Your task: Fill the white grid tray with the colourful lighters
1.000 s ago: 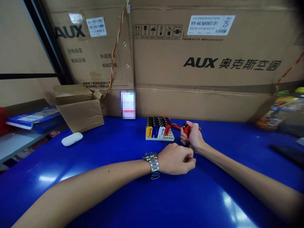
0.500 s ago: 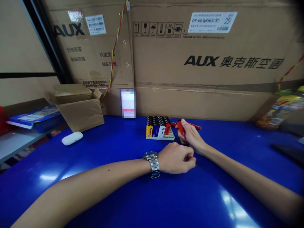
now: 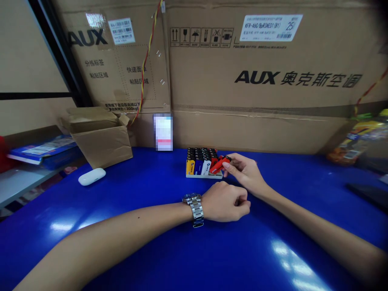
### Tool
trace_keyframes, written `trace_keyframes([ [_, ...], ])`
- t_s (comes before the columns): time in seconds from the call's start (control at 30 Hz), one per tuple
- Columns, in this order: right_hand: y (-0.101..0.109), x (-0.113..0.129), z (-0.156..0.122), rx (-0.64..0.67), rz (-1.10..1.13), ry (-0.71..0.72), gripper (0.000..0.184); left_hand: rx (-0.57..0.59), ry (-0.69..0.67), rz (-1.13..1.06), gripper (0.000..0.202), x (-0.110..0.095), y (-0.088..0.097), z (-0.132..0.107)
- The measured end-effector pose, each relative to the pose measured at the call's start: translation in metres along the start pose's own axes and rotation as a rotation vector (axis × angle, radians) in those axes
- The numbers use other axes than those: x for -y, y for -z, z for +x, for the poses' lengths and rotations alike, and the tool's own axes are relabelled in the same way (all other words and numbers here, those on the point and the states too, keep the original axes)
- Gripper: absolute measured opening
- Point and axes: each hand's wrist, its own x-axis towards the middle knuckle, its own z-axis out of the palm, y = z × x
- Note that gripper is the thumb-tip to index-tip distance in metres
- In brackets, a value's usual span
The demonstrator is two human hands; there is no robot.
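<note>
Between the thumb and fingers of my right hand (image 3: 245,171) is a red lighter (image 3: 220,165), tilted over the right end of a white tray (image 3: 197,176). Rows of upright lighters fill most of that tray, with a yellow one (image 3: 190,167), a blue one (image 3: 199,167) and a white one (image 3: 206,167) along the front. My left hand (image 3: 226,202), wearing a metal watch (image 3: 196,209) on the wrist, rests on the table in front of the tray. Its fingers are curled in, and what they hold, if anything, is hidden.
On the blue table (image 3: 145,258) stand an open cardboard box (image 3: 104,141) and a white case (image 3: 92,176) at the left. A lit phone (image 3: 163,132) leans on the large carton (image 3: 257,101) behind. At the right are a bottle (image 3: 353,141) and a dark flat object (image 3: 368,197).
My right hand has turned and brought the red lighter left, from beside the tray to over its right end. My left hand has stayed in place.
</note>
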Motion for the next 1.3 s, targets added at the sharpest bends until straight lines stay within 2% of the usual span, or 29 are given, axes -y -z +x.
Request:
trace_keyframes([
  [0.1,-0.002,0.002,0.000,0.022,-0.071,0.004,0.025,-0.009,-0.008,0.014,0.028,0.000,0.000,0.000],
  [0.27,0.001,0.007,0.005,0.081,-0.305,0.098,0.019,-0.017,-0.015,-0.005,0.028,0.001,-0.001,0.000],
  [0.37,-0.001,0.006,0.006,0.039,-0.249,0.069,0.021,-0.016,-0.013,-0.008,0.030,0.001,-0.001,0.000],
  [0.5,-0.003,0.001,0.004,-0.004,-0.199,0.089,0.040,-0.017,-0.016,0.002,0.030,0.000,-0.001,0.001],
  [0.67,0.000,-0.002,0.001,0.080,-0.310,0.189,0.033,-0.012,-0.020,0.011,0.030,0.001,-0.001,0.000],
  [0.83,0.001,0.003,0.000,0.088,-0.455,0.268,0.034,-0.002,-0.016,0.015,0.030,0.001,0.001,0.001],
  [0.93,0.007,-0.003,0.004,-0.007,-0.519,0.223,0.039,0.002,0.005,-0.002,0.027,0.000,0.001,0.000],
  [1.03,0.016,-0.019,0.008,-0.075,-0.777,0.204,0.035,0.010,0.029,-0.030,0.025,-0.002,0.001,0.001],
  [1.1,0.023,-0.032,0.010,-0.018,-0.971,0.160,0.034,0.015,0.039,-0.037,0.025,-0.002,0.001,0.001],
  [1.17,0.027,-0.042,0.012,0.053,-1.069,0.076,0.033,0.012,0.047,-0.043,0.024,-0.001,0.001,0.001],
  [1.3,0.027,-0.048,0.013,0.126,-1.056,-0.017,0.030,-0.028,0.071,-0.115,0.023,0.000,0.001,0.002],
])
